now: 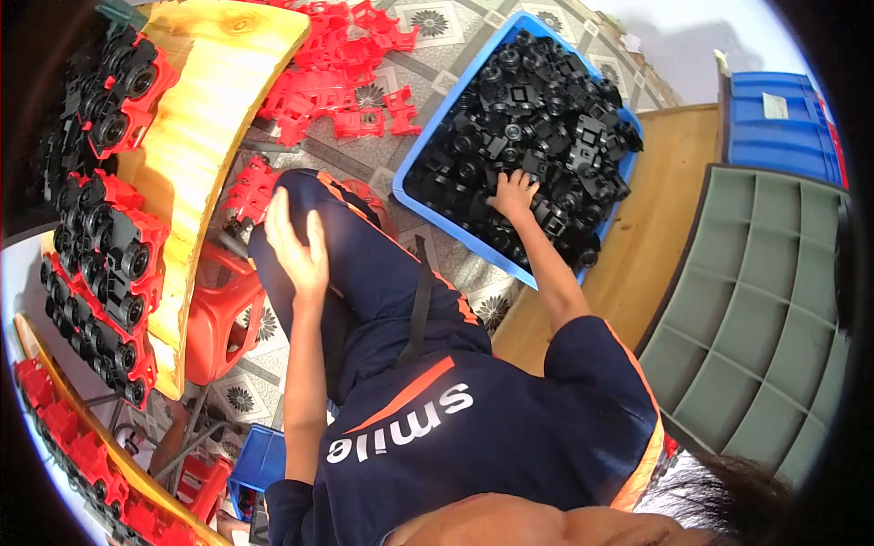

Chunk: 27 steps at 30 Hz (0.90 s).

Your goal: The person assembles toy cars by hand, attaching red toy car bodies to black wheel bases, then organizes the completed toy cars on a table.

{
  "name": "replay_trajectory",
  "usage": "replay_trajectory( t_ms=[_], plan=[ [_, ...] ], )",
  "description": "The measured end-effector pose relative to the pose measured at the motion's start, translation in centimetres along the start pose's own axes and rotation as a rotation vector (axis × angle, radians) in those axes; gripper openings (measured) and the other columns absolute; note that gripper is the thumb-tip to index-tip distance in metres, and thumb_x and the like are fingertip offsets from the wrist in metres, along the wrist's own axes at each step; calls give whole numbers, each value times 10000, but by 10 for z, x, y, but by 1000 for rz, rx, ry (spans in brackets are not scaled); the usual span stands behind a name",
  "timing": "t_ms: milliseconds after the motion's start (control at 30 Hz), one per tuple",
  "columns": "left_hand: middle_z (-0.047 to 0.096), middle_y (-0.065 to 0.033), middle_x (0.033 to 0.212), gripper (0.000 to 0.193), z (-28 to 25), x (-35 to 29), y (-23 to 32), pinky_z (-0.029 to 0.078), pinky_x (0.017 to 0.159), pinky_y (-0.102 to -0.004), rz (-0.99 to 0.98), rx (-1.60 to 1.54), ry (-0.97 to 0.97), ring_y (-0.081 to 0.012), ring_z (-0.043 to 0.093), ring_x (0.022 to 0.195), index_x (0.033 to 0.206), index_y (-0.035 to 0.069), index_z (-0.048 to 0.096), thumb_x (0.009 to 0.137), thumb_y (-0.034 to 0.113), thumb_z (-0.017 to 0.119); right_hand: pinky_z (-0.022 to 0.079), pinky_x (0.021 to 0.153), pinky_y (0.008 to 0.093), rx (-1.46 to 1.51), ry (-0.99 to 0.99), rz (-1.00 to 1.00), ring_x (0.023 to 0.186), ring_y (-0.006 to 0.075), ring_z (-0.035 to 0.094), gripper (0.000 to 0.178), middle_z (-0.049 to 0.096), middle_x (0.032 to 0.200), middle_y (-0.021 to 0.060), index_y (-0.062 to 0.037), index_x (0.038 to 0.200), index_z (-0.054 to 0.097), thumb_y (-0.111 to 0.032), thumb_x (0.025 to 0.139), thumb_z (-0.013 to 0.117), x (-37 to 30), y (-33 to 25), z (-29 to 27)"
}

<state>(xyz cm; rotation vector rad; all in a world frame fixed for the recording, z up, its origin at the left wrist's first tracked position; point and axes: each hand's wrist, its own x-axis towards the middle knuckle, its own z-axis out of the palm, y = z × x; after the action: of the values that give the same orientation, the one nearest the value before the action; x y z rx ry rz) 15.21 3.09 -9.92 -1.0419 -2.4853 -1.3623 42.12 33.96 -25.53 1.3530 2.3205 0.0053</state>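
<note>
My right hand (514, 194) reaches down onto a heap of black plastic parts (546, 118) with round, wheel-like pieces. Its fingers are spread and touch the parts; none is visibly lifted. The heap fills a blue plastic bin (455, 225) at the upper middle, tilted in view. Above my knee, my left hand (299, 250) is open and empty, its fingers stretched out. On the wooden table (214, 82) to my left stand rows of red plastic frames with black parts fitted into them (114, 264).
Loose red plastic frames (337, 77) lie on the patterned floor beyond my knee. A red plastic stool (217, 314) stands beside the table. At right are a wooden bench (669, 173), a grey-green ribbed panel (746, 282) and a blue crate (778, 123). Another person's arm (171, 441) shows lower left.
</note>
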Motion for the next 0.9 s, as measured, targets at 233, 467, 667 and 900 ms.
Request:
replay_trajectory(
  t_ms=[233, 467, 667, 900],
  plan=[
    [365, -183, 1501, 501, 30, -9, -13, 203, 1117, -532, 76, 260, -168, -393, 290, 1399, 1346, 133, 555, 864, 254, 623, 500, 853, 449, 938, 763, -618, 1032, 362, 612, 304, 631, 1152, 179, -75, 1135, 628, -132, 837, 651, 35, -182, -172],
    [381, -179, 1487, 477, 50, 6, 10, 196, 1120, -547, 58, 126, -208, -378, 289, 1402, 1286, 135, 607, 830, 270, 569, 541, 796, 515, 564, 103, -433, 934, 412, 670, 304, 682, 953, 249, -16, 1036, 676, -239, 838, 618, 287, -252, -10],
    [385, -210, 1461, 450, 2, -11, -29, 201, 1119, -552, -85, 249, -172, -411, 291, 1378, 1229, 97, 644, 840, 301, 545, 533, 808, 546, 564, -34, -17, 1003, 452, 644, 300, 636, 1104, 275, -33, 1108, 604, -236, 899, 535, 252, -345, 50],
    [379, -192, 1455, 445, 2, -6, -24, 201, 1119, -549, -59, 219, -195, -399, 285, 1376, 1216, 121, 659, 830, 323, 569, 571, 769, 485, 452, -39, -170, 936, 377, 691, 267, 657, 1084, 229, -26, 1107, 621, -183, 897, 570, 256, -320, 21]
  ],
)
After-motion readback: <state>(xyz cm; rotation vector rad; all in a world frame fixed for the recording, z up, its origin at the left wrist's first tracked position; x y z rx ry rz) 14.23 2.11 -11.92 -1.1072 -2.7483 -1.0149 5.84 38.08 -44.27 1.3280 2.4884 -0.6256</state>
